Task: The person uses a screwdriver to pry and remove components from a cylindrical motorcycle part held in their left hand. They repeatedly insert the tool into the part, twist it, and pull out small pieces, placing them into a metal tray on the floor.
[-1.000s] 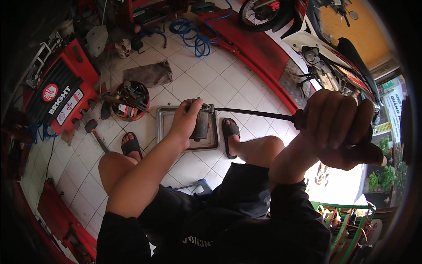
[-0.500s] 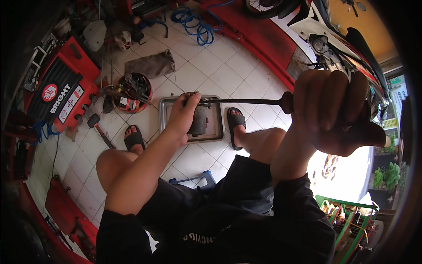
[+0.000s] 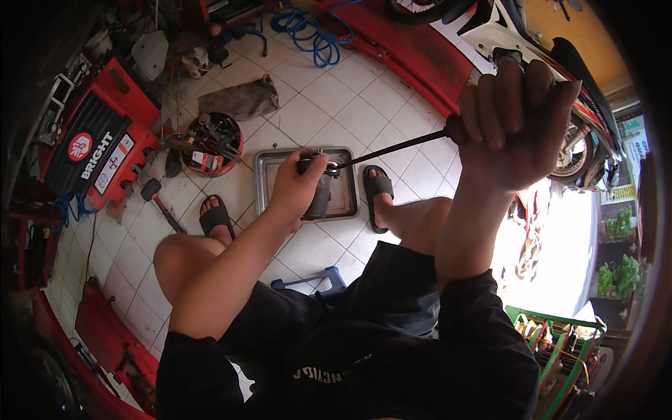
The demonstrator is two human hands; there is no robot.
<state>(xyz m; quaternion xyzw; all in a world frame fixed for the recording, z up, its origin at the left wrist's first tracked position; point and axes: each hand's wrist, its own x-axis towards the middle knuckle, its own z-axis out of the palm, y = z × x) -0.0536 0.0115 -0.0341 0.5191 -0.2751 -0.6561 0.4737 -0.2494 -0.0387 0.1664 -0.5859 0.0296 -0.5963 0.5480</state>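
Observation:
Over a shallow metal tray (image 3: 354, 183) on the floor, my left hand (image 3: 295, 187) is wrapped round a dark metal cylinder (image 3: 320, 199), perhaps a small motor. It stands roughly upright, with a short shaft at its top beside my thumb. My right hand (image 3: 516, 133), raised at the right, closes on the handle of a long screwdriver (image 3: 402, 148). The dark blade slants down to the left, its tip at the cylinder's upper end. My fingers hide most of the handle and the cylinder's left side.
Left of the tray lie a round red tub (image 3: 234, 157) of tools and a hammer (image 3: 165, 210). A grey cloth (image 3: 238, 99) and coiled blue hose (image 3: 318, 43) are farther off. A red machine (image 3: 98, 150) stands left; a motorcycle (image 3: 584, 112) is at the right.
My right hand has risen and turned, lifting the screwdriver's handle, so its blade slopes more steeply. My left hand still holds the cylinder in nearly the same place.

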